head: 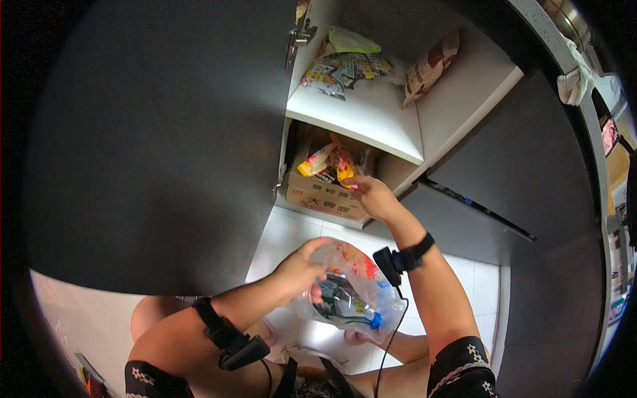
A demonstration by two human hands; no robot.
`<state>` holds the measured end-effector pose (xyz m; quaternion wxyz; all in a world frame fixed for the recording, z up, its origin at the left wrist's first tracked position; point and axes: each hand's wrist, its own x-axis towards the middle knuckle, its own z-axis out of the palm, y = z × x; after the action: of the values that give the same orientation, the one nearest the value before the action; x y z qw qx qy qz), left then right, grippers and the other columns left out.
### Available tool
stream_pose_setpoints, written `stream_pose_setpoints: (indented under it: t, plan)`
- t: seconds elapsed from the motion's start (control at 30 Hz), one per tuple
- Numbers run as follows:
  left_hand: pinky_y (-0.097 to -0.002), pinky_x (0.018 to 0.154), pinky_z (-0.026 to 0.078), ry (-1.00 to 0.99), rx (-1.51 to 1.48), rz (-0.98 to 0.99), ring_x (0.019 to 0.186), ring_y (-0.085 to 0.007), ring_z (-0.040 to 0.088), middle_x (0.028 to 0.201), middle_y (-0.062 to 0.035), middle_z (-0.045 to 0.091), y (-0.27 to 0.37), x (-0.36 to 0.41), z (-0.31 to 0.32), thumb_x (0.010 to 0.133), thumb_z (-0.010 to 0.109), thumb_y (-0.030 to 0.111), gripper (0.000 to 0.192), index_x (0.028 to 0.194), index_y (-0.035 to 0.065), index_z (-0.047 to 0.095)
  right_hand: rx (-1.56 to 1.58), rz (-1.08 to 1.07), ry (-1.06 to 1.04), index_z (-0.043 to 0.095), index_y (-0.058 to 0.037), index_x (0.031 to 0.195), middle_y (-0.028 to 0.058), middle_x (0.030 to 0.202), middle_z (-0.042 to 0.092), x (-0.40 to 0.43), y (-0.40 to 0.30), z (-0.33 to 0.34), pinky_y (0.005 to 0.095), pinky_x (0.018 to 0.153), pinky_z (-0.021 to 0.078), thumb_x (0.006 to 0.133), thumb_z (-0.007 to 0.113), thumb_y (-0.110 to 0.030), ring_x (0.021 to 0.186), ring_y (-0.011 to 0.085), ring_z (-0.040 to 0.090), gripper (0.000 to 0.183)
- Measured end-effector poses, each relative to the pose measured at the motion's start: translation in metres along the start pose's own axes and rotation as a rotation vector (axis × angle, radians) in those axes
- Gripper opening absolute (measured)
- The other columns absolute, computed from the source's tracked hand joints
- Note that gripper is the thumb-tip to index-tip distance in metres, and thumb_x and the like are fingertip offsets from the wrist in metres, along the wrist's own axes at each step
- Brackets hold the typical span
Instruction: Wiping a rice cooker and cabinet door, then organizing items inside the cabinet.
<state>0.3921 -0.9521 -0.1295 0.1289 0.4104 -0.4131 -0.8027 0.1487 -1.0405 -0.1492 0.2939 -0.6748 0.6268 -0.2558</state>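
Note:
My left hand (301, 273) grips the edge of a translucent plastic bag (393, 301) with red print. Inside the bag lie a plastic bottle with a blue cap (375, 320) and other packaging. My right hand (371, 196) reaches to the front of a cardboard box (318, 196) on the cabinet's lower level, its fingers at a red and yellow plastic packet (343, 161). Whether they grip it, I cannot tell. Beside that packet, another yellow and white packet (316, 161) lies in the box.
An open dark cabinet door (159, 149) fills the left. The white upper shelf (363, 119) holds crumpled printed packaging (348, 69), a green plastic bag (353, 41) and a brown and white packet (430, 69). A white cloth (576, 82) hangs over the counter edge at right.

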Motion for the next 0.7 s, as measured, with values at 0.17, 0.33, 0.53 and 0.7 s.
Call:
stream_pose_setpoints:
  t: [0.17,0.33,0.53,0.7]
  plan:
    - [-0.0330,0.051,0.056,-0.027,-0.072,-0.021,0.049,-0.0145,0.055,0.082,-0.0092,0.053,-0.010,-0.007,-0.015,0.085,0.049,0.004,0.060,0.138,0.0204,0.027,-0.710,0.012,-0.093,0.065,-0.0150,0.105,0.0059,0.115,0.060,0.066,-0.001,0.028,0.0432,0.092,0.0284,0.086,0.043,-0.032,0.111,0.0250,0.048,0.034]
    - [-0.0317,0.051,0.055,-0.054,-0.045,0.001,0.049,-0.0144,0.055,0.082,-0.0097,0.053,-0.011,-0.003,-0.015,0.085,0.048,0.004,0.059,0.139,0.0146,0.027,-0.800,0.062,0.000,0.064,-0.0098,0.105,0.0140,0.114,0.058,0.085,0.040,0.050,0.0428,0.092,0.0345,0.085,0.046,-0.035,0.114,0.0285,0.048,0.037]
    - [-0.0298,0.049,0.054,-0.079,-0.045,0.037,0.049,-0.0131,0.054,0.078,-0.0087,0.056,-0.013,0.003,-0.015,0.082,0.046,0.001,0.060,0.138,0.0141,0.029,-0.008,0.152,0.047,0.054,0.0036,0.109,0.0135,0.096,0.063,0.046,0.019,-0.008,0.0331,0.078,0.0446,0.093,0.044,-0.022,0.087,0.0229,0.058,0.032]
    - [-0.0313,0.049,0.054,-0.030,-0.050,0.008,0.049,-0.0134,0.054,0.080,-0.0101,0.057,-0.004,-0.004,-0.015,0.081,0.046,0.000,0.061,0.138,0.0162,0.031,0.395,0.075,0.023,0.051,0.0014,0.121,0.0063,0.118,0.053,-0.030,-0.026,-0.043,0.0245,0.094,0.0338,0.094,0.046,-0.025,0.107,0.0132,0.046,0.038]
